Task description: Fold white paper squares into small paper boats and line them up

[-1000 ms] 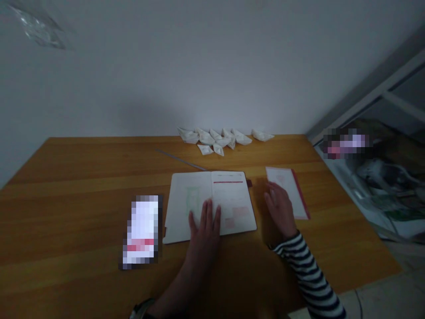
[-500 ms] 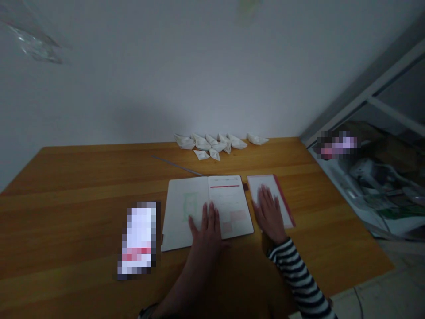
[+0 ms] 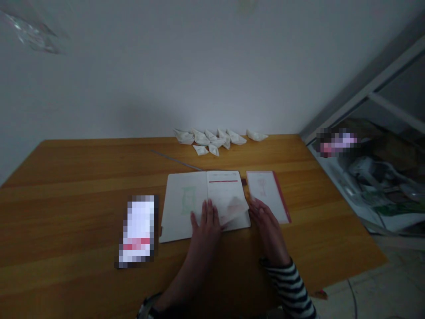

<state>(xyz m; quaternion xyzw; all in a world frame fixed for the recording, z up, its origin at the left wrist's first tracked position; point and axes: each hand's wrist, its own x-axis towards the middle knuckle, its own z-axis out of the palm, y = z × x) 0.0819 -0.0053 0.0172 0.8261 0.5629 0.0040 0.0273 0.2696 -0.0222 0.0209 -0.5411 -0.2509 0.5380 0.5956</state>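
Note:
An open notebook (image 3: pixel 182 186) lies on the wooden table, a green printed frame on its left page and a red line across its right page. My left hand (image 3: pixel 206 226) rests flat over the lower middle of the notebook, fingers stretched. At the right edge, my right hand (image 3: pixel 265 228) pinches the lower outer corner of the right-hand page (image 3: pixel 229 195), which is lifted and bent up. Beside the notebook lies a white sheet with a red edge (image 3: pixel 268 190), marked with a faint red print. My right hand partly covers its lower left.
Several folded white paper boats (image 3: pixel 215 139) stand along the wall at the table's back. A thin grey strip (image 3: pixel 175 160) lies behind the notebook. A blurred-out phone-like object (image 3: pixel 136 230) is at left. Right of the table is a shelf (image 3: pixel 378 177) with bagged items.
My right hand has left the white sheet and moved left to the notebook's edge. The page's lower corner is now raised. My left hand stays on the notebook.

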